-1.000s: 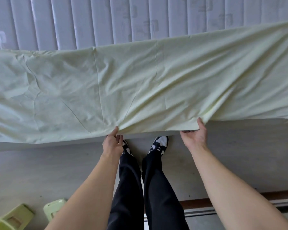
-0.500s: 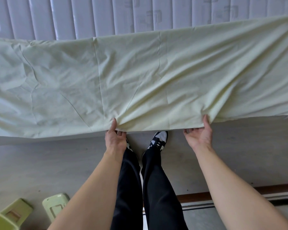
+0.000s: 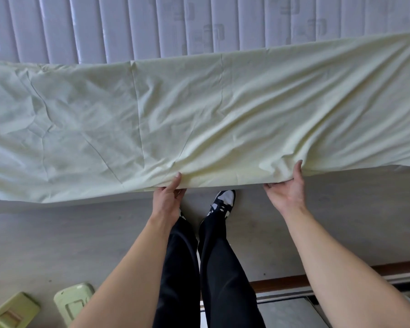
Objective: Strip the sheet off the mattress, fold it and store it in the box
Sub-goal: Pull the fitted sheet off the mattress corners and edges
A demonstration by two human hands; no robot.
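Observation:
A pale yellow-green sheet [image 3: 199,119] lies folded in a long band across the near part of the grey quilted mattress [image 3: 152,24]. Its near edge hangs just past the mattress side. My left hand [image 3: 167,200] pinches that edge near the middle, thumb on top and fingers underneath. My right hand [image 3: 287,190] grips the same edge further right, palm up, thumb over the cloth. The fabric bunches into wrinkles between and around both hands. No box is in view.
Grey floor [image 3: 57,245] runs in front of the bed. My legs in black trousers and black-and-white shoes [image 3: 223,202] stand between my arms. Two light green plastic objects [image 3: 74,301] lie on the floor at lower left. A brown threshold strip [image 3: 282,281] runs at lower right.
Both hands have kept their hold on the sheet's near edge and lifted it slightly toward the mattress. The fabric between them wrinkles more, and the view has tilted a little.

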